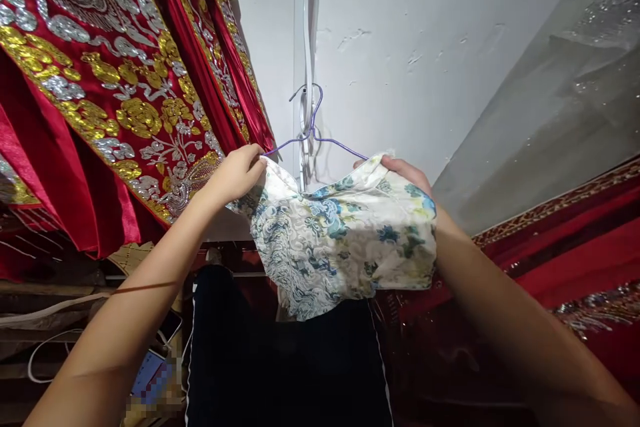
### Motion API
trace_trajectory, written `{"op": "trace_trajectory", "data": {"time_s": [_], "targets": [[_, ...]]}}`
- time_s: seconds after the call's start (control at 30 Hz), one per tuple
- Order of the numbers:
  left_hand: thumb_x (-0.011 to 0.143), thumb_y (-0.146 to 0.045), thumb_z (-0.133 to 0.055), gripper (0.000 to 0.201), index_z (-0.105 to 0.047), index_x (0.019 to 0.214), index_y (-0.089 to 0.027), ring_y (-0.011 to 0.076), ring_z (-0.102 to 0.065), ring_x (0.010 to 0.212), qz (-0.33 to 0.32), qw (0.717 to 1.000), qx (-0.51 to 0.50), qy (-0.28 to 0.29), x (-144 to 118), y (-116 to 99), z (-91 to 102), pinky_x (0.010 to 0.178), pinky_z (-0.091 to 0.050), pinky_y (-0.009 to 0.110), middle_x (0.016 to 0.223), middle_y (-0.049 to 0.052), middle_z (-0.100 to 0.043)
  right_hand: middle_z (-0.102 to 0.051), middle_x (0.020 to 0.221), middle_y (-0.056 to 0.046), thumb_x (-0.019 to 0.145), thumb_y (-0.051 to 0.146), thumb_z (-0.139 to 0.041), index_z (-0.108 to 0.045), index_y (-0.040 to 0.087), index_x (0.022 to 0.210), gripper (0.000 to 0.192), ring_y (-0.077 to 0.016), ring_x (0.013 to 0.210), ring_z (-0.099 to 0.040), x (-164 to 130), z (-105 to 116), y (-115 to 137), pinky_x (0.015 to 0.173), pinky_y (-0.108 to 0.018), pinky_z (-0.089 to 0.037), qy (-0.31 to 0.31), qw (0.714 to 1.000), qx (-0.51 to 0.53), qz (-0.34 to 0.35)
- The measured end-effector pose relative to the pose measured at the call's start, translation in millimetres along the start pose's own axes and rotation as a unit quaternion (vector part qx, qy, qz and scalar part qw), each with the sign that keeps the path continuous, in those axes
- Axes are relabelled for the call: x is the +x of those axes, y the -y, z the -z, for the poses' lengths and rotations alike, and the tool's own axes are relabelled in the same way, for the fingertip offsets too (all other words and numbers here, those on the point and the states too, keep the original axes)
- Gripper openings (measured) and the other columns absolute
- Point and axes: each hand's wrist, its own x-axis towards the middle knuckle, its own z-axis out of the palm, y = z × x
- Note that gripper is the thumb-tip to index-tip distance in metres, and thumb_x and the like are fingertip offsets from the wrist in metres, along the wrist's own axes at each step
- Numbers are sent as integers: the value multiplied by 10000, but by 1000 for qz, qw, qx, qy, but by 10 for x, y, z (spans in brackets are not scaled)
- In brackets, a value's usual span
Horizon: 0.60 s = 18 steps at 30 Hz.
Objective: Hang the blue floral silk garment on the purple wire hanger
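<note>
Fingers of your left hand (239,172) are pinched shut on the left shoulder of the floral garment (340,233), right where the purple wire hanger (313,137) arm disappears under the cloth. Fingers of your right hand (405,177) are curled closed over the garment's right shoulder, w/ fabric bunched under the palm; thumb side is hidden, so can't tell how deep that grip goes.

Garment sits between your two hands, held up at about chest-to-face height in front of the white wall (400,47). It's draped over the hanger, and its body sags down and toward the middle, w/ the lowest fold hanging over the dark blue cloth (280,360) below.

Key relation: the hanger's long axis runs left-right, hand to hand, slightly higher on your left side than where the right arm of the wire dips under the fabric. Hook points straight up, centred between your hands, close against the white cord or strip (306,47) running down the wall. Can't tell whether the hook is caught on it or only in front of it.

Both hands are about equally near the hook; left is a touch closer to the bare wire.

Red embroidered robe (100,80) hangs just beside your left hand, nearly touching the knuckles. More red cloth (575,247) lies off to the right, apart from the garment.
</note>
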Motion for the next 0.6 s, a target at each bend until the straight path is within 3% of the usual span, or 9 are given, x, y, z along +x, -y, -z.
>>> {"op": "trace_trajectory", "data": {"time_s": [0.07,0.17,0.27,0.33,0.43,0.5,0.6], "targets": [[979,-341,-438,337,-630,1165,-136,277,-625,1026,-12,1000,-10,2,20,-3,-8,933,-490,418,1104,130,-673,-576,683,-22,796,451,-554,-596,216,813,239,-189,631,-555,79,-66,35,658,-360,-488,76,987,124,-63],[985,-351,-455,409,-568,1325,-153,274,-561,1212,-42,998,-36,-37,6,-33,65,1058,-436,433,1312,139,-599,-485,662,20,758,393,-541,-534,231,802,167,-134,575,-449,104,-20,197,605,-301,-428,73,975,209,-28],[990,-405,-481,430,-556,1354,-189,266,-556,1219,-33,990,-79,-112,-50,-152,211,1053,-439,425,1329,127,-589,-473,657,33,764,385,-536,-513,241,784,147,-112,542,-409,-25,28,374,542,-265,-373,85,976,198,18],[993,-444,-486,439,-557,1353,-203,240,-619,1067,-21,982,-145,-122,-95,-306,312,947,-492,395,1182,106,-650,-487,636,37,759,378,-585,-545,233,767,151,-103,516,-402,-190,-38,434,495,-250,-345,155,976,148,26],[996,-509,-468,450,-592,1301,-203,180,-626,795,-29,964,-261,-32,-158,-606,430,751,-514,325,924,55,-669,-593,704,11,762,355,-718,-639,199,806,180,-115,575,-500,-486,-306,422,505,-250,-399,301,953,15,17],[976,-549,-492,437,-685,1092,-174,148,-577,673,-24,960,-276,38,-204,-775,483,660,-482,286,785,27,-634,-655,814,-12,806,370,-751,-677,185,900,220,-131,674,-571,-643,-514,376,587,-259,-465,369,925,-86,30],[959,-541,-535,459,-689,769,-152,132,-544,630,-33,957,-254,134,-291,-883,559,643,-456,270,677,15,-595,-685,1058,-63,859,460,-721,-669,205,1140,383,-202,935,-627,-690,-673,271,825,-345,-524,385,878,-254,129]]}}
